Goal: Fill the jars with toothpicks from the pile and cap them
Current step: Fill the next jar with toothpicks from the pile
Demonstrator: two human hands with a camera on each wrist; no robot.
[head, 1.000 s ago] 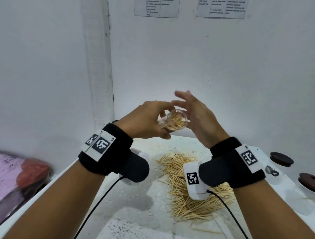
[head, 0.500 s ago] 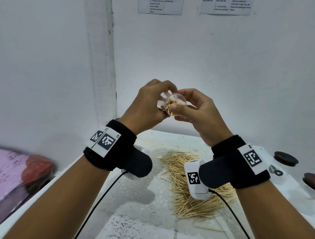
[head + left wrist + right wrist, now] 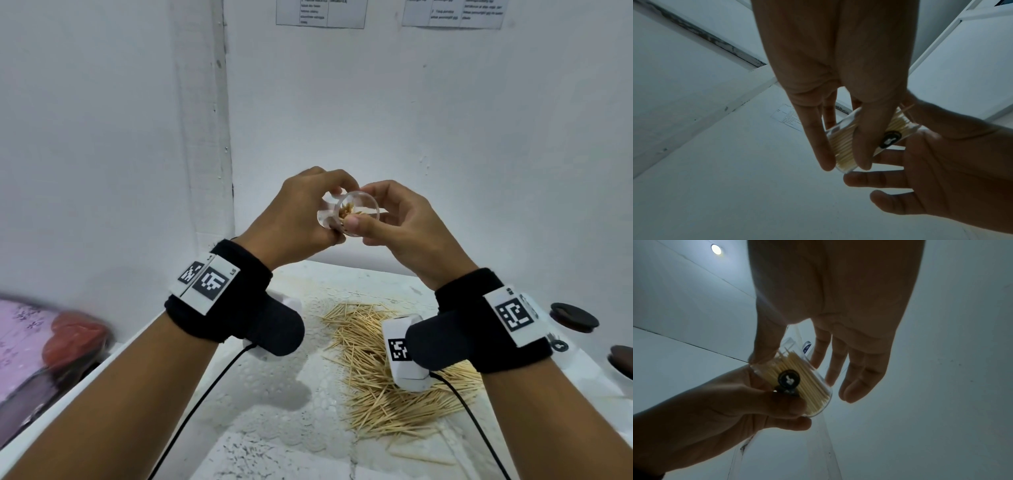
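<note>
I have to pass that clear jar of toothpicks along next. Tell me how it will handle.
The jar looks like smooth clear plastic, so probably light and a bit slippery. It is round, so it would likely roll if laid down. Its mouth is uncapped and tilted, so the toothpicks may slide out.

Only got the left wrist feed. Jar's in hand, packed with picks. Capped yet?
Observer: No. The head view looks straight into the open mouth of the jar; there is no cap on it.
Operator: Where are the caps?
Observer: A dark cap and a second dark cap sit at the table's right side, untouched.
Operator: Any picks left?
Observer: Yes, a toothpick pile lies on the table below the jar.
</note>
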